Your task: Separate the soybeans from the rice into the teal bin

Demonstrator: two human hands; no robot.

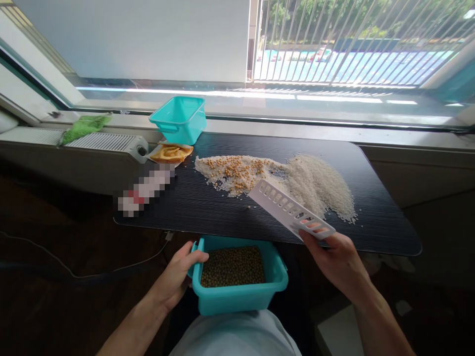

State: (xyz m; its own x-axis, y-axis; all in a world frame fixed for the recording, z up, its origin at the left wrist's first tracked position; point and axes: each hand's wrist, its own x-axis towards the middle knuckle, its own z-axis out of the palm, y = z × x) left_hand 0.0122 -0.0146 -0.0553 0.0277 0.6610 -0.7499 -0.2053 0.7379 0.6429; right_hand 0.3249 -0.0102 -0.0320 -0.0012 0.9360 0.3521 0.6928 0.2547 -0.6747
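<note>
My left hand (pixel 177 277) grips the left rim of a teal tub (pixel 241 296) filled with brownish beans, held on my lap just below the table's front edge. My right hand (pixel 337 259) holds a white slotted plastic scoop (pixel 289 210), tilted up over the dark table (pixel 208 207). The scoop's far end reaches a spread of white rice mixed with yellow beans (pixel 237 173). A larger heap of plain rice (pixel 319 183) lies right of it.
A second, empty teal tub (pixel 180 118) stands at the table's back left beside an orange wrapper (pixel 171 152). A blurred packet (pixel 146 190) lies at the left. A green cloth (pixel 84 127) rests on the radiator. A barred window runs behind.
</note>
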